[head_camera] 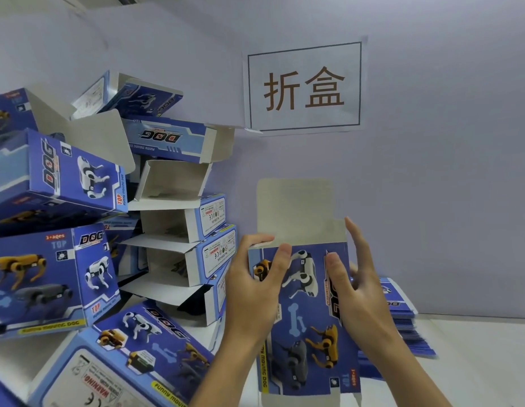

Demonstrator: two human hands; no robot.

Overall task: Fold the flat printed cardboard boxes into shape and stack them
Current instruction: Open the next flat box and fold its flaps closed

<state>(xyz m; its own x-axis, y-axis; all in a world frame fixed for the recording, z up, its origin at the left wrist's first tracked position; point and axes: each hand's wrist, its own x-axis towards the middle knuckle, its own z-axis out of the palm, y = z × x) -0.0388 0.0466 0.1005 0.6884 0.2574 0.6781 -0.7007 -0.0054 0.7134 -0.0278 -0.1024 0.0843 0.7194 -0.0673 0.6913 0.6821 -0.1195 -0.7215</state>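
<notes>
My left hand (249, 277) pinches the box (305, 312); my right hand (352, 283) presses it with straight fingers. Its bottom edge is cut off; it hides most of the flat stack (402, 324).

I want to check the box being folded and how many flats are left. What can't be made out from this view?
- Held box: its bottom edge is cut off by the frame, and the left hand and right hand cover both sides.
- Stack of flat boxes: mostly hidden behind the right hand and the held box, so no count.
- Warning labels on the folded boxes: print too small to read.
</notes>
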